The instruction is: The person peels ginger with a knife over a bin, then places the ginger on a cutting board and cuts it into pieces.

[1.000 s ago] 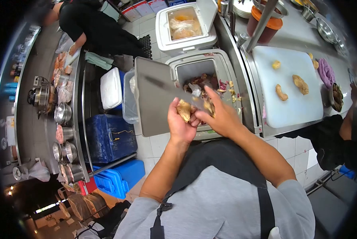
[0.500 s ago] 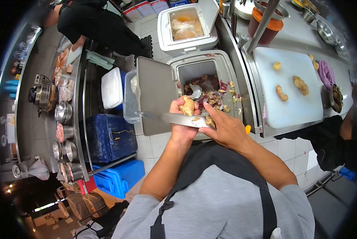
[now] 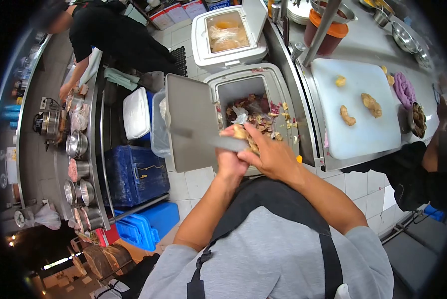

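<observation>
My left hand (image 3: 229, 162) is wrapped around a knobbly piece of ginger (image 3: 240, 131), held over the near edge of an open grey bin (image 3: 288, 84). A broad-bladed knife (image 3: 228, 143), blurred by motion, lies across the front of the ginger and points left. Closed at the knife's right end is my right hand (image 3: 275, 157), its thumb close to the left hand; the handle is hidden. Peelings and purple scraps (image 3: 263, 117) lie in the bin and on its rim. Pieces of ginger (image 3: 371, 104) rest on a white cutting board (image 3: 353, 139) to the right.
The bin's lid (image 3: 191, 114) hangs open on the left. Beyond stands a white container (image 3: 256, 52) with bagged contents. A co-worker (image 3: 113, 35) reaches over the left counter with metal pots (image 3: 77, 144). Another person's arm (image 3: 433, 144) shows at far right, near a purple cloth (image 3: 405, 92).
The knife has shifted against the ginger and is now blurred, my right hand moving slightly over it. The view has shifted a little. The co-worker's arm at left now stretches further over the counter.
</observation>
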`<state>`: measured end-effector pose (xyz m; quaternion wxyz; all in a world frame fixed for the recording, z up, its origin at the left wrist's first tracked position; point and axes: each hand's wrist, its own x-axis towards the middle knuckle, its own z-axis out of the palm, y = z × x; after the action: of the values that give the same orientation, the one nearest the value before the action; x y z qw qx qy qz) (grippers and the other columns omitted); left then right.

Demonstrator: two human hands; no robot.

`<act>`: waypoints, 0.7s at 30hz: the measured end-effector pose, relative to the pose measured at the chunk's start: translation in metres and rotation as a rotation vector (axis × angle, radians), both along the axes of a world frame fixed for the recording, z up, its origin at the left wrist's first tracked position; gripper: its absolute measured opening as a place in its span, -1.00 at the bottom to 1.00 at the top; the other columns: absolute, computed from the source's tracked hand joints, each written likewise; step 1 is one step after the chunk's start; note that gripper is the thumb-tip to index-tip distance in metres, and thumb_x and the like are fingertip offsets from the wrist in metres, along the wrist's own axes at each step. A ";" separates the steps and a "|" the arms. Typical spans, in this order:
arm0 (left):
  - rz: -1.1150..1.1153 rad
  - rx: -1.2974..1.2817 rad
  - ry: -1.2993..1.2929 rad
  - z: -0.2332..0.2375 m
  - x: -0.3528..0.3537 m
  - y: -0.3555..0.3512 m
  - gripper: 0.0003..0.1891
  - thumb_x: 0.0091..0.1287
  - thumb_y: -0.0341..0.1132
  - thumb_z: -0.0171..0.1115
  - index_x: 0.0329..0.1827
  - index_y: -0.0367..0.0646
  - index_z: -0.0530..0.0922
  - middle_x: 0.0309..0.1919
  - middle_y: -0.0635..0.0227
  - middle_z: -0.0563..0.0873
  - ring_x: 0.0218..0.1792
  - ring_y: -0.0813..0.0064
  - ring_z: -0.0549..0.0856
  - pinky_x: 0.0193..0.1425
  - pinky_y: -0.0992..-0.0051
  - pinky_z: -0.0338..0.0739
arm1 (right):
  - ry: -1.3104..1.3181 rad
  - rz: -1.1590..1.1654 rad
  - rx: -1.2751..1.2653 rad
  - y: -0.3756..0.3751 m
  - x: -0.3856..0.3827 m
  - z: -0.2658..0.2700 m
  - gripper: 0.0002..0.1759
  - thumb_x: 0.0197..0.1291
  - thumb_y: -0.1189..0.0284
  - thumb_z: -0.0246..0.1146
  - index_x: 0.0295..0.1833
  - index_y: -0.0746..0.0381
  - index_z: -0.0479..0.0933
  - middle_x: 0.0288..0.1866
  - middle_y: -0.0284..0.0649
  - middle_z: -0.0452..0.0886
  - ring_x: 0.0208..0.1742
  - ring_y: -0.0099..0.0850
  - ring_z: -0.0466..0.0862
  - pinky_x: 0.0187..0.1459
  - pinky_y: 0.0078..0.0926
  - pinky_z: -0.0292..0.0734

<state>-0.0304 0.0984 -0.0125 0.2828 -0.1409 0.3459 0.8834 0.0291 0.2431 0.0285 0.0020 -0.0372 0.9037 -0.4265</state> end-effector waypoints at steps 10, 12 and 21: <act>0.041 0.084 -0.135 0.022 0.002 -0.002 -0.74 0.31 -0.17 -0.03 -0.12 -0.11 0.52 -0.32 0.24 0.65 -0.45 0.37 0.62 -0.42 0.43 0.52 | -0.028 -0.009 0.055 0.004 -0.001 0.008 -0.16 0.30 -0.12 0.15 0.51 0.14 0.18 -0.07 0.10 0.67 -0.12 0.08 0.69 -0.10 -0.03 0.59; 0.217 0.004 -0.086 0.017 -0.007 0.002 -0.73 0.28 -0.18 0.00 -0.13 -0.14 0.52 -0.32 0.23 0.65 -0.39 0.35 0.63 -0.31 0.44 0.56 | 0.070 0.028 0.014 -0.001 0.007 -0.007 -0.16 0.30 -0.13 0.14 0.52 0.15 0.18 -0.08 0.10 0.67 -0.13 0.08 0.69 -0.10 -0.03 0.58; 0.066 -0.121 -0.049 0.022 0.017 0.008 -0.71 0.47 -0.13 -0.13 -0.07 -0.10 0.50 -0.26 0.36 0.64 -0.32 0.48 0.64 -0.40 0.50 0.53 | -0.028 0.025 0.021 -0.003 -0.004 0.002 -0.18 0.33 -0.13 0.11 0.50 0.19 0.19 -0.14 0.19 0.67 -0.15 0.13 0.69 -0.15 0.01 0.57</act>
<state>-0.0135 0.1062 0.0099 0.2531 -0.1905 0.3867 0.8661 0.0247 0.2404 0.0305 0.0205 -0.0424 0.9074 -0.4175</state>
